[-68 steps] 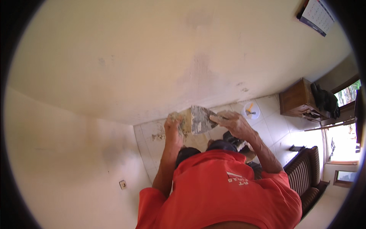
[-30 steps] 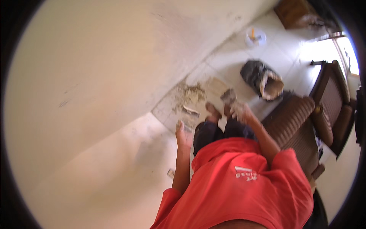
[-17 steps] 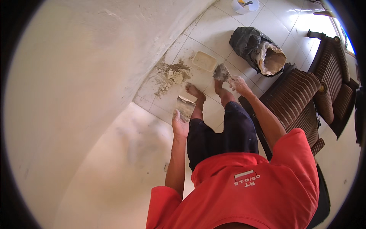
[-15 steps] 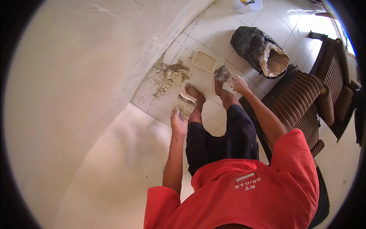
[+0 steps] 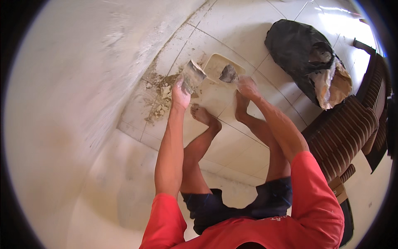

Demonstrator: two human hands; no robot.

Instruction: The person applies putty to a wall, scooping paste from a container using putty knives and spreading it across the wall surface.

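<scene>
My left hand (image 5: 180, 94) is closed on a flat, roughly square plate (image 5: 193, 76) smeared with plaster, held tilted beside the left rim of a shallow tray. In my right hand (image 5: 248, 87) is a putty knife (image 5: 228, 74) with a wide, dirty blade. That blade hangs over the right part of the cream-coloured tray (image 5: 214, 66), which rests on the floor. Whether the blade touches the tray I cannot tell. Crumbled plaster (image 5: 162, 102) lies on the tiles just left of my left hand, partly hidden by it.
A pale plastered wall (image 5: 74, 103) rises along the left. At the right, a black bag with a torn paper sack (image 5: 331, 85) lies on the tiled floor (image 5: 238, 31). Brown striped seating (image 5: 346, 130) stands nearer on the right. My bare feet (image 5: 203, 114) are below the tray.
I have bent lower, and both hands have moved forward to the tray. The plate has gone from beside my shin to the tray's left rim; the putty knife has moved over the tray.
</scene>
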